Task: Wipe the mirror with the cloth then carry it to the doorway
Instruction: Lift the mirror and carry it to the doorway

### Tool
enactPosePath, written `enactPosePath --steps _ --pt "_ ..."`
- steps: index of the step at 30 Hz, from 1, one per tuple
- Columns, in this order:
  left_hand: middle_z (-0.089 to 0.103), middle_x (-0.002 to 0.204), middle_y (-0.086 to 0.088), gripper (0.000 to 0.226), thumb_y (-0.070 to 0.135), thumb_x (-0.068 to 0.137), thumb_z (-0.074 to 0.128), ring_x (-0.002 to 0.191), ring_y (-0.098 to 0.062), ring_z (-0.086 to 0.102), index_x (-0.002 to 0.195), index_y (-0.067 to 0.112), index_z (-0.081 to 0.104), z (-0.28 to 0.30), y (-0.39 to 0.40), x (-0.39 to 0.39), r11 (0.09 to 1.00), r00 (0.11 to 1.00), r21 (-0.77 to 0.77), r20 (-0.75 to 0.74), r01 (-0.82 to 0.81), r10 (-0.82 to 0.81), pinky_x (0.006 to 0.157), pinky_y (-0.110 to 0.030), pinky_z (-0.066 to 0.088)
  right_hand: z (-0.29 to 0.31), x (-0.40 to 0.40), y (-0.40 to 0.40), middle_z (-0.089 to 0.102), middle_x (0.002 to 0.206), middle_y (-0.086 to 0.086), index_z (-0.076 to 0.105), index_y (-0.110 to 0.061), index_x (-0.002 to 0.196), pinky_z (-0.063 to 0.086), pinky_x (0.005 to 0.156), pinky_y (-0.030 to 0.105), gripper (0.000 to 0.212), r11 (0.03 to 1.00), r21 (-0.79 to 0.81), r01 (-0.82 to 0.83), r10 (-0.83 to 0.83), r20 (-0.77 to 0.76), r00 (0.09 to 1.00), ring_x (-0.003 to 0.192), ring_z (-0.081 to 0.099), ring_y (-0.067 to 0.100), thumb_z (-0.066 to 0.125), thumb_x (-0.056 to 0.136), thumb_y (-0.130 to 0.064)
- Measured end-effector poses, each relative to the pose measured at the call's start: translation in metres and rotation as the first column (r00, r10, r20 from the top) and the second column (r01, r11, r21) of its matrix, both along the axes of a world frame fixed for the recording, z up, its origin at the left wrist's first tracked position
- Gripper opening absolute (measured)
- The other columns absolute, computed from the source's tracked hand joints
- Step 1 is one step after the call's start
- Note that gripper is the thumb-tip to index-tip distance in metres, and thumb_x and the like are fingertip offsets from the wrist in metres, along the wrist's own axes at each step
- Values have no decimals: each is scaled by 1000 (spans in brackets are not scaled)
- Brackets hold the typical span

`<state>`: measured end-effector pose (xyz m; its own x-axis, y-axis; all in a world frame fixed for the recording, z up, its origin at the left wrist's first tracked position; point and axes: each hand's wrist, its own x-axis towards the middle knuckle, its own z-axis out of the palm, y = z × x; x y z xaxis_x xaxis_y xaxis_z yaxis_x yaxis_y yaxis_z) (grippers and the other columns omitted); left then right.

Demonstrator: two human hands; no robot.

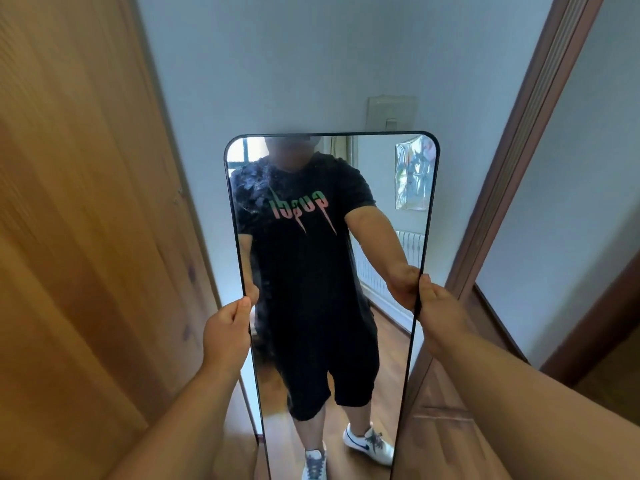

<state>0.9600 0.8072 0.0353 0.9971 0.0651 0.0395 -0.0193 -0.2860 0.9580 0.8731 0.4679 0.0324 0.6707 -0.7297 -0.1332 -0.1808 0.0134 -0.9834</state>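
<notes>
— Why are you gripping it by the sides like that?

— The tall, black-framed mirror with rounded corners (329, 289) is long and narrow, so I take one long edge in each hand to keep it upright and facing me. My left hand (227, 336) has its fingers (242, 308) closed around the left edge, and my right hand (440, 308) is closed around the right edge at about the same height. That should keep it from twisting as I walk.

— Where is it now?

— In front of my chest, between the pale wooden door (86, 220) on my left and the dark brown door frame (512, 150) on my right. I can't see its bottom edge, so I can't say whether it is clear of the floor.

— What can you count?

— One mirror, two hands on it, one light switch (391, 114) on the wall behind. No cloth in sight, so I judge the wiping is done.
</notes>
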Motion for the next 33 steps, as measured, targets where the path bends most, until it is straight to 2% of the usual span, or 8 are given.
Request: enactPosePath --steps 3,6,12,19,22,26,30,33 --pt "70 90 16 43 41 114 48 82 -7 63 135 16 76 -3 3 5 1000 1000 22 -2 11 -11 76 -17 47 -5 2 -4 76 124 17 70 -12 124 60 101 57 56 1000 0 -25 25 -7 1000 110 74 36 57 100 -60" --pt "72 107 2 46 42 115 45 94 -12 64 134 13 75 -4 0 9 999 1000 42 0 15 -15 99 -33 55 5 9 4 73 130 20 67 -10 131 59 100 54 59 999 -22 -28 27 -20 999 103 70 30 51 104 -59" --pt "77 117 -4 50 46 115 42 104 -21 68 133 12 75 -7 -5 22 999 999 41 -34 13 -12 102 -41 58 21 22 13 60 149 15 49 -17 156 47 102 45 66 996 -86 21 -41 -240 970 129 59 36 23 113 -59" --pt "60 89 10 29 37 117 38 84 -9 57 106 26 63 2 -18 35 997 991 36 -112 74 -70 89 -36 48 13 44 1 66 125 6 62 -18 139 49 105 53 99 999 -23 -27 21 -232 973 108 58 21 17 91 -92" --pt "51 85 16 30 41 116 40 79 -7 51 93 39 58 3 -20 36 991 982 8 -134 137 -135 72 -21 44 20 33 14 66 130 2 60 -20 146 52 94 38 81 998 0 -66 65 -139 988 99 62 11 34 99 -81" --pt "63 105 10 35 46 116 41 97 -11 61 140 31 61 2 -20 37 983 977 -31 -105 181 -183 85 -21 46 28 30 24 64 138 5 58 -27 141 48 104 47 76 997 -47 -56 46 -198 979 109 57 20 25 100 -82" --pt "59 149 3 52 49 115 41 141 -28 56 162 28 49 2 -17 34 974 968 -96 -126 207 -218 118 -46 46 32 31 27 60 148 13 51 -18 154 46 108 51 83 996 -74 -40 22 -227 974 128 58 33 22 103 -77" --pt "60 139 9 47 48 115 43 123 -17 58 157 29 53 2 -16 33 971 970 -137 -119 197 -214 107 -35 48 33 30 28 60 148 17 51 -18 154 47 103 49 86 993 -110 -29 1 -250 968 116 56 29 18 102 -79"
